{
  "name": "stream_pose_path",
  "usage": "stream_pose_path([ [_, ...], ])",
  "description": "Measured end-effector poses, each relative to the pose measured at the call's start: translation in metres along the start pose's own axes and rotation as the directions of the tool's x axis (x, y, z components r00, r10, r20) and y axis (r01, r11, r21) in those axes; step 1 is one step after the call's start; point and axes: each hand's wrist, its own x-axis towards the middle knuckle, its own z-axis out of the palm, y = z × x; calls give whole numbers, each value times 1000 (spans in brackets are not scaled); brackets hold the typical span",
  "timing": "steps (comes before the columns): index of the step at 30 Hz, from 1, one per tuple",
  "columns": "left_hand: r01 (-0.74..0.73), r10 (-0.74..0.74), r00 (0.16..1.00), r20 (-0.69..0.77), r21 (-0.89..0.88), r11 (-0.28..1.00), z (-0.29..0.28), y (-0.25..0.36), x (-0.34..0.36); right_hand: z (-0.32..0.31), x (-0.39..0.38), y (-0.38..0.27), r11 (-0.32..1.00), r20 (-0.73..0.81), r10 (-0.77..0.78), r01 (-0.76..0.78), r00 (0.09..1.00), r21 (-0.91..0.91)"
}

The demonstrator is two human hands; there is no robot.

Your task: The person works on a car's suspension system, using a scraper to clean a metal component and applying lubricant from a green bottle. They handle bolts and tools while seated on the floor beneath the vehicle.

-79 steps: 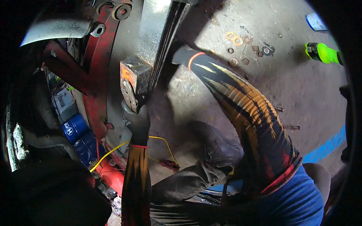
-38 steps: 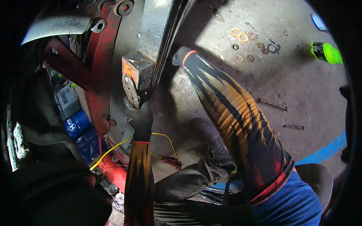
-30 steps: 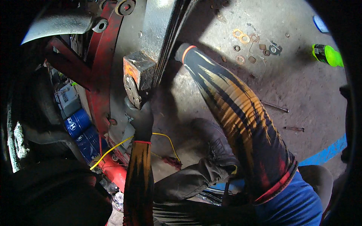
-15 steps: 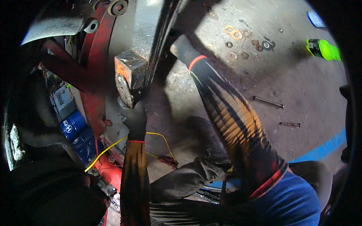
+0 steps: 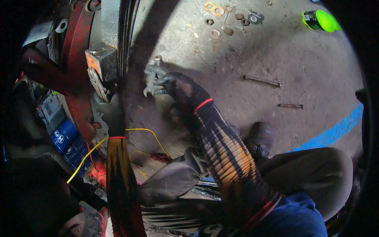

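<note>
My gloved left hand (image 5: 111, 112) is closed at the lower end of a worn grey metal tool (image 5: 98, 85). The tool leans against a dark steel block (image 5: 102, 63) with orange paint on one face; its exact kind is unclear. To the right, over the floor, my gloved right hand (image 5: 170, 83) is closed around a silver wrench (image 5: 149, 87). An open jaw of the wrench shows below the fingers. Part of its shaft is hidden by the glove.
Several washers (image 5: 218, 10) and nuts (image 5: 228, 31) lie on the concrete. Right of my hand rest a long bolt (image 5: 262, 81) and a shorter one (image 5: 290, 106). A green bottle (image 5: 321, 21) lies beyond. Red steel frame (image 5: 77, 47), blue drums (image 5: 68, 135) and yellow cord (image 5: 87, 157) are leftward.
My right hand has come back from farther ahead, and the wrench now shows in it. The left hand stays at the block. The whole view has shifted, moving the scene left and up.
</note>
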Motion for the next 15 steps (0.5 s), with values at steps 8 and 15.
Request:
stream_pose_path([
  [8,-3,3,1000,-4,26,1000,-2,0,-2,39,16,34,436,-438,-633,-174,639,-883],
  [15,-46,50,998,-47,77,996,3,6,1,38,69,27,765,-504,-433,9,748,-643],
])
